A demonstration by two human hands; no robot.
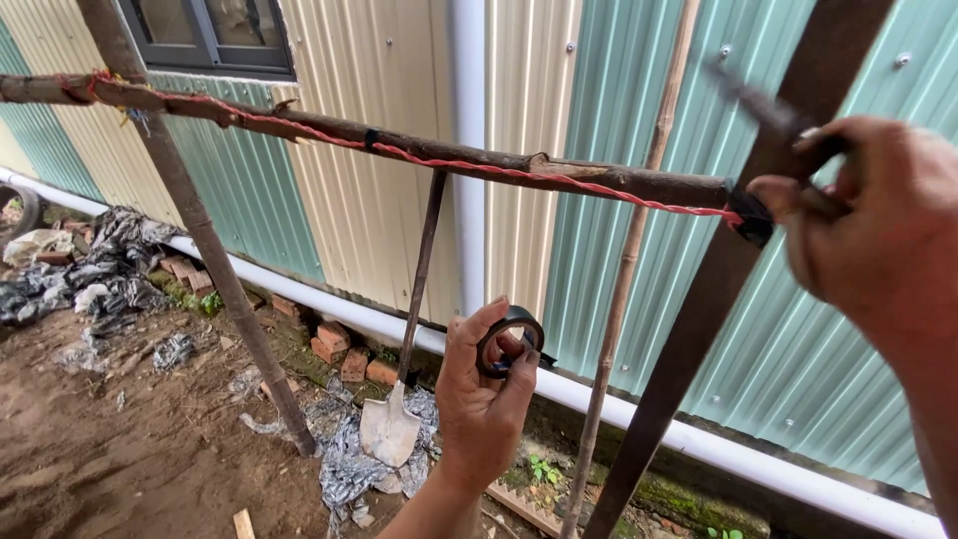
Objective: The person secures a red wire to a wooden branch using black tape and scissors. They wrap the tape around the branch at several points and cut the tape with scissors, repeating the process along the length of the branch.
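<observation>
My left hand (484, 394) holds a roll of black tape (510, 341) low in the middle, thumb and fingers pinching its ring. My right hand (878, 225) is raised at the right, gripping a dark thin tool (766, 108) against a slanted brown post (718, 289). Right beside that hand, black tape (750, 215) wraps the joint where a horizontal wooden branch (399, 145) meets the post. A twisted red wire (479, 166) runs along the branch.
A shovel (391, 424) leans against the branch from the dirt. Another slanted post (210, 240) stands at left, a thin bamboo stick (624, 279) in the middle. Corrugated metal wall (349, 200), white pipes (469, 150), bricks (334, 344) and plastic debris (100, 274) lie behind.
</observation>
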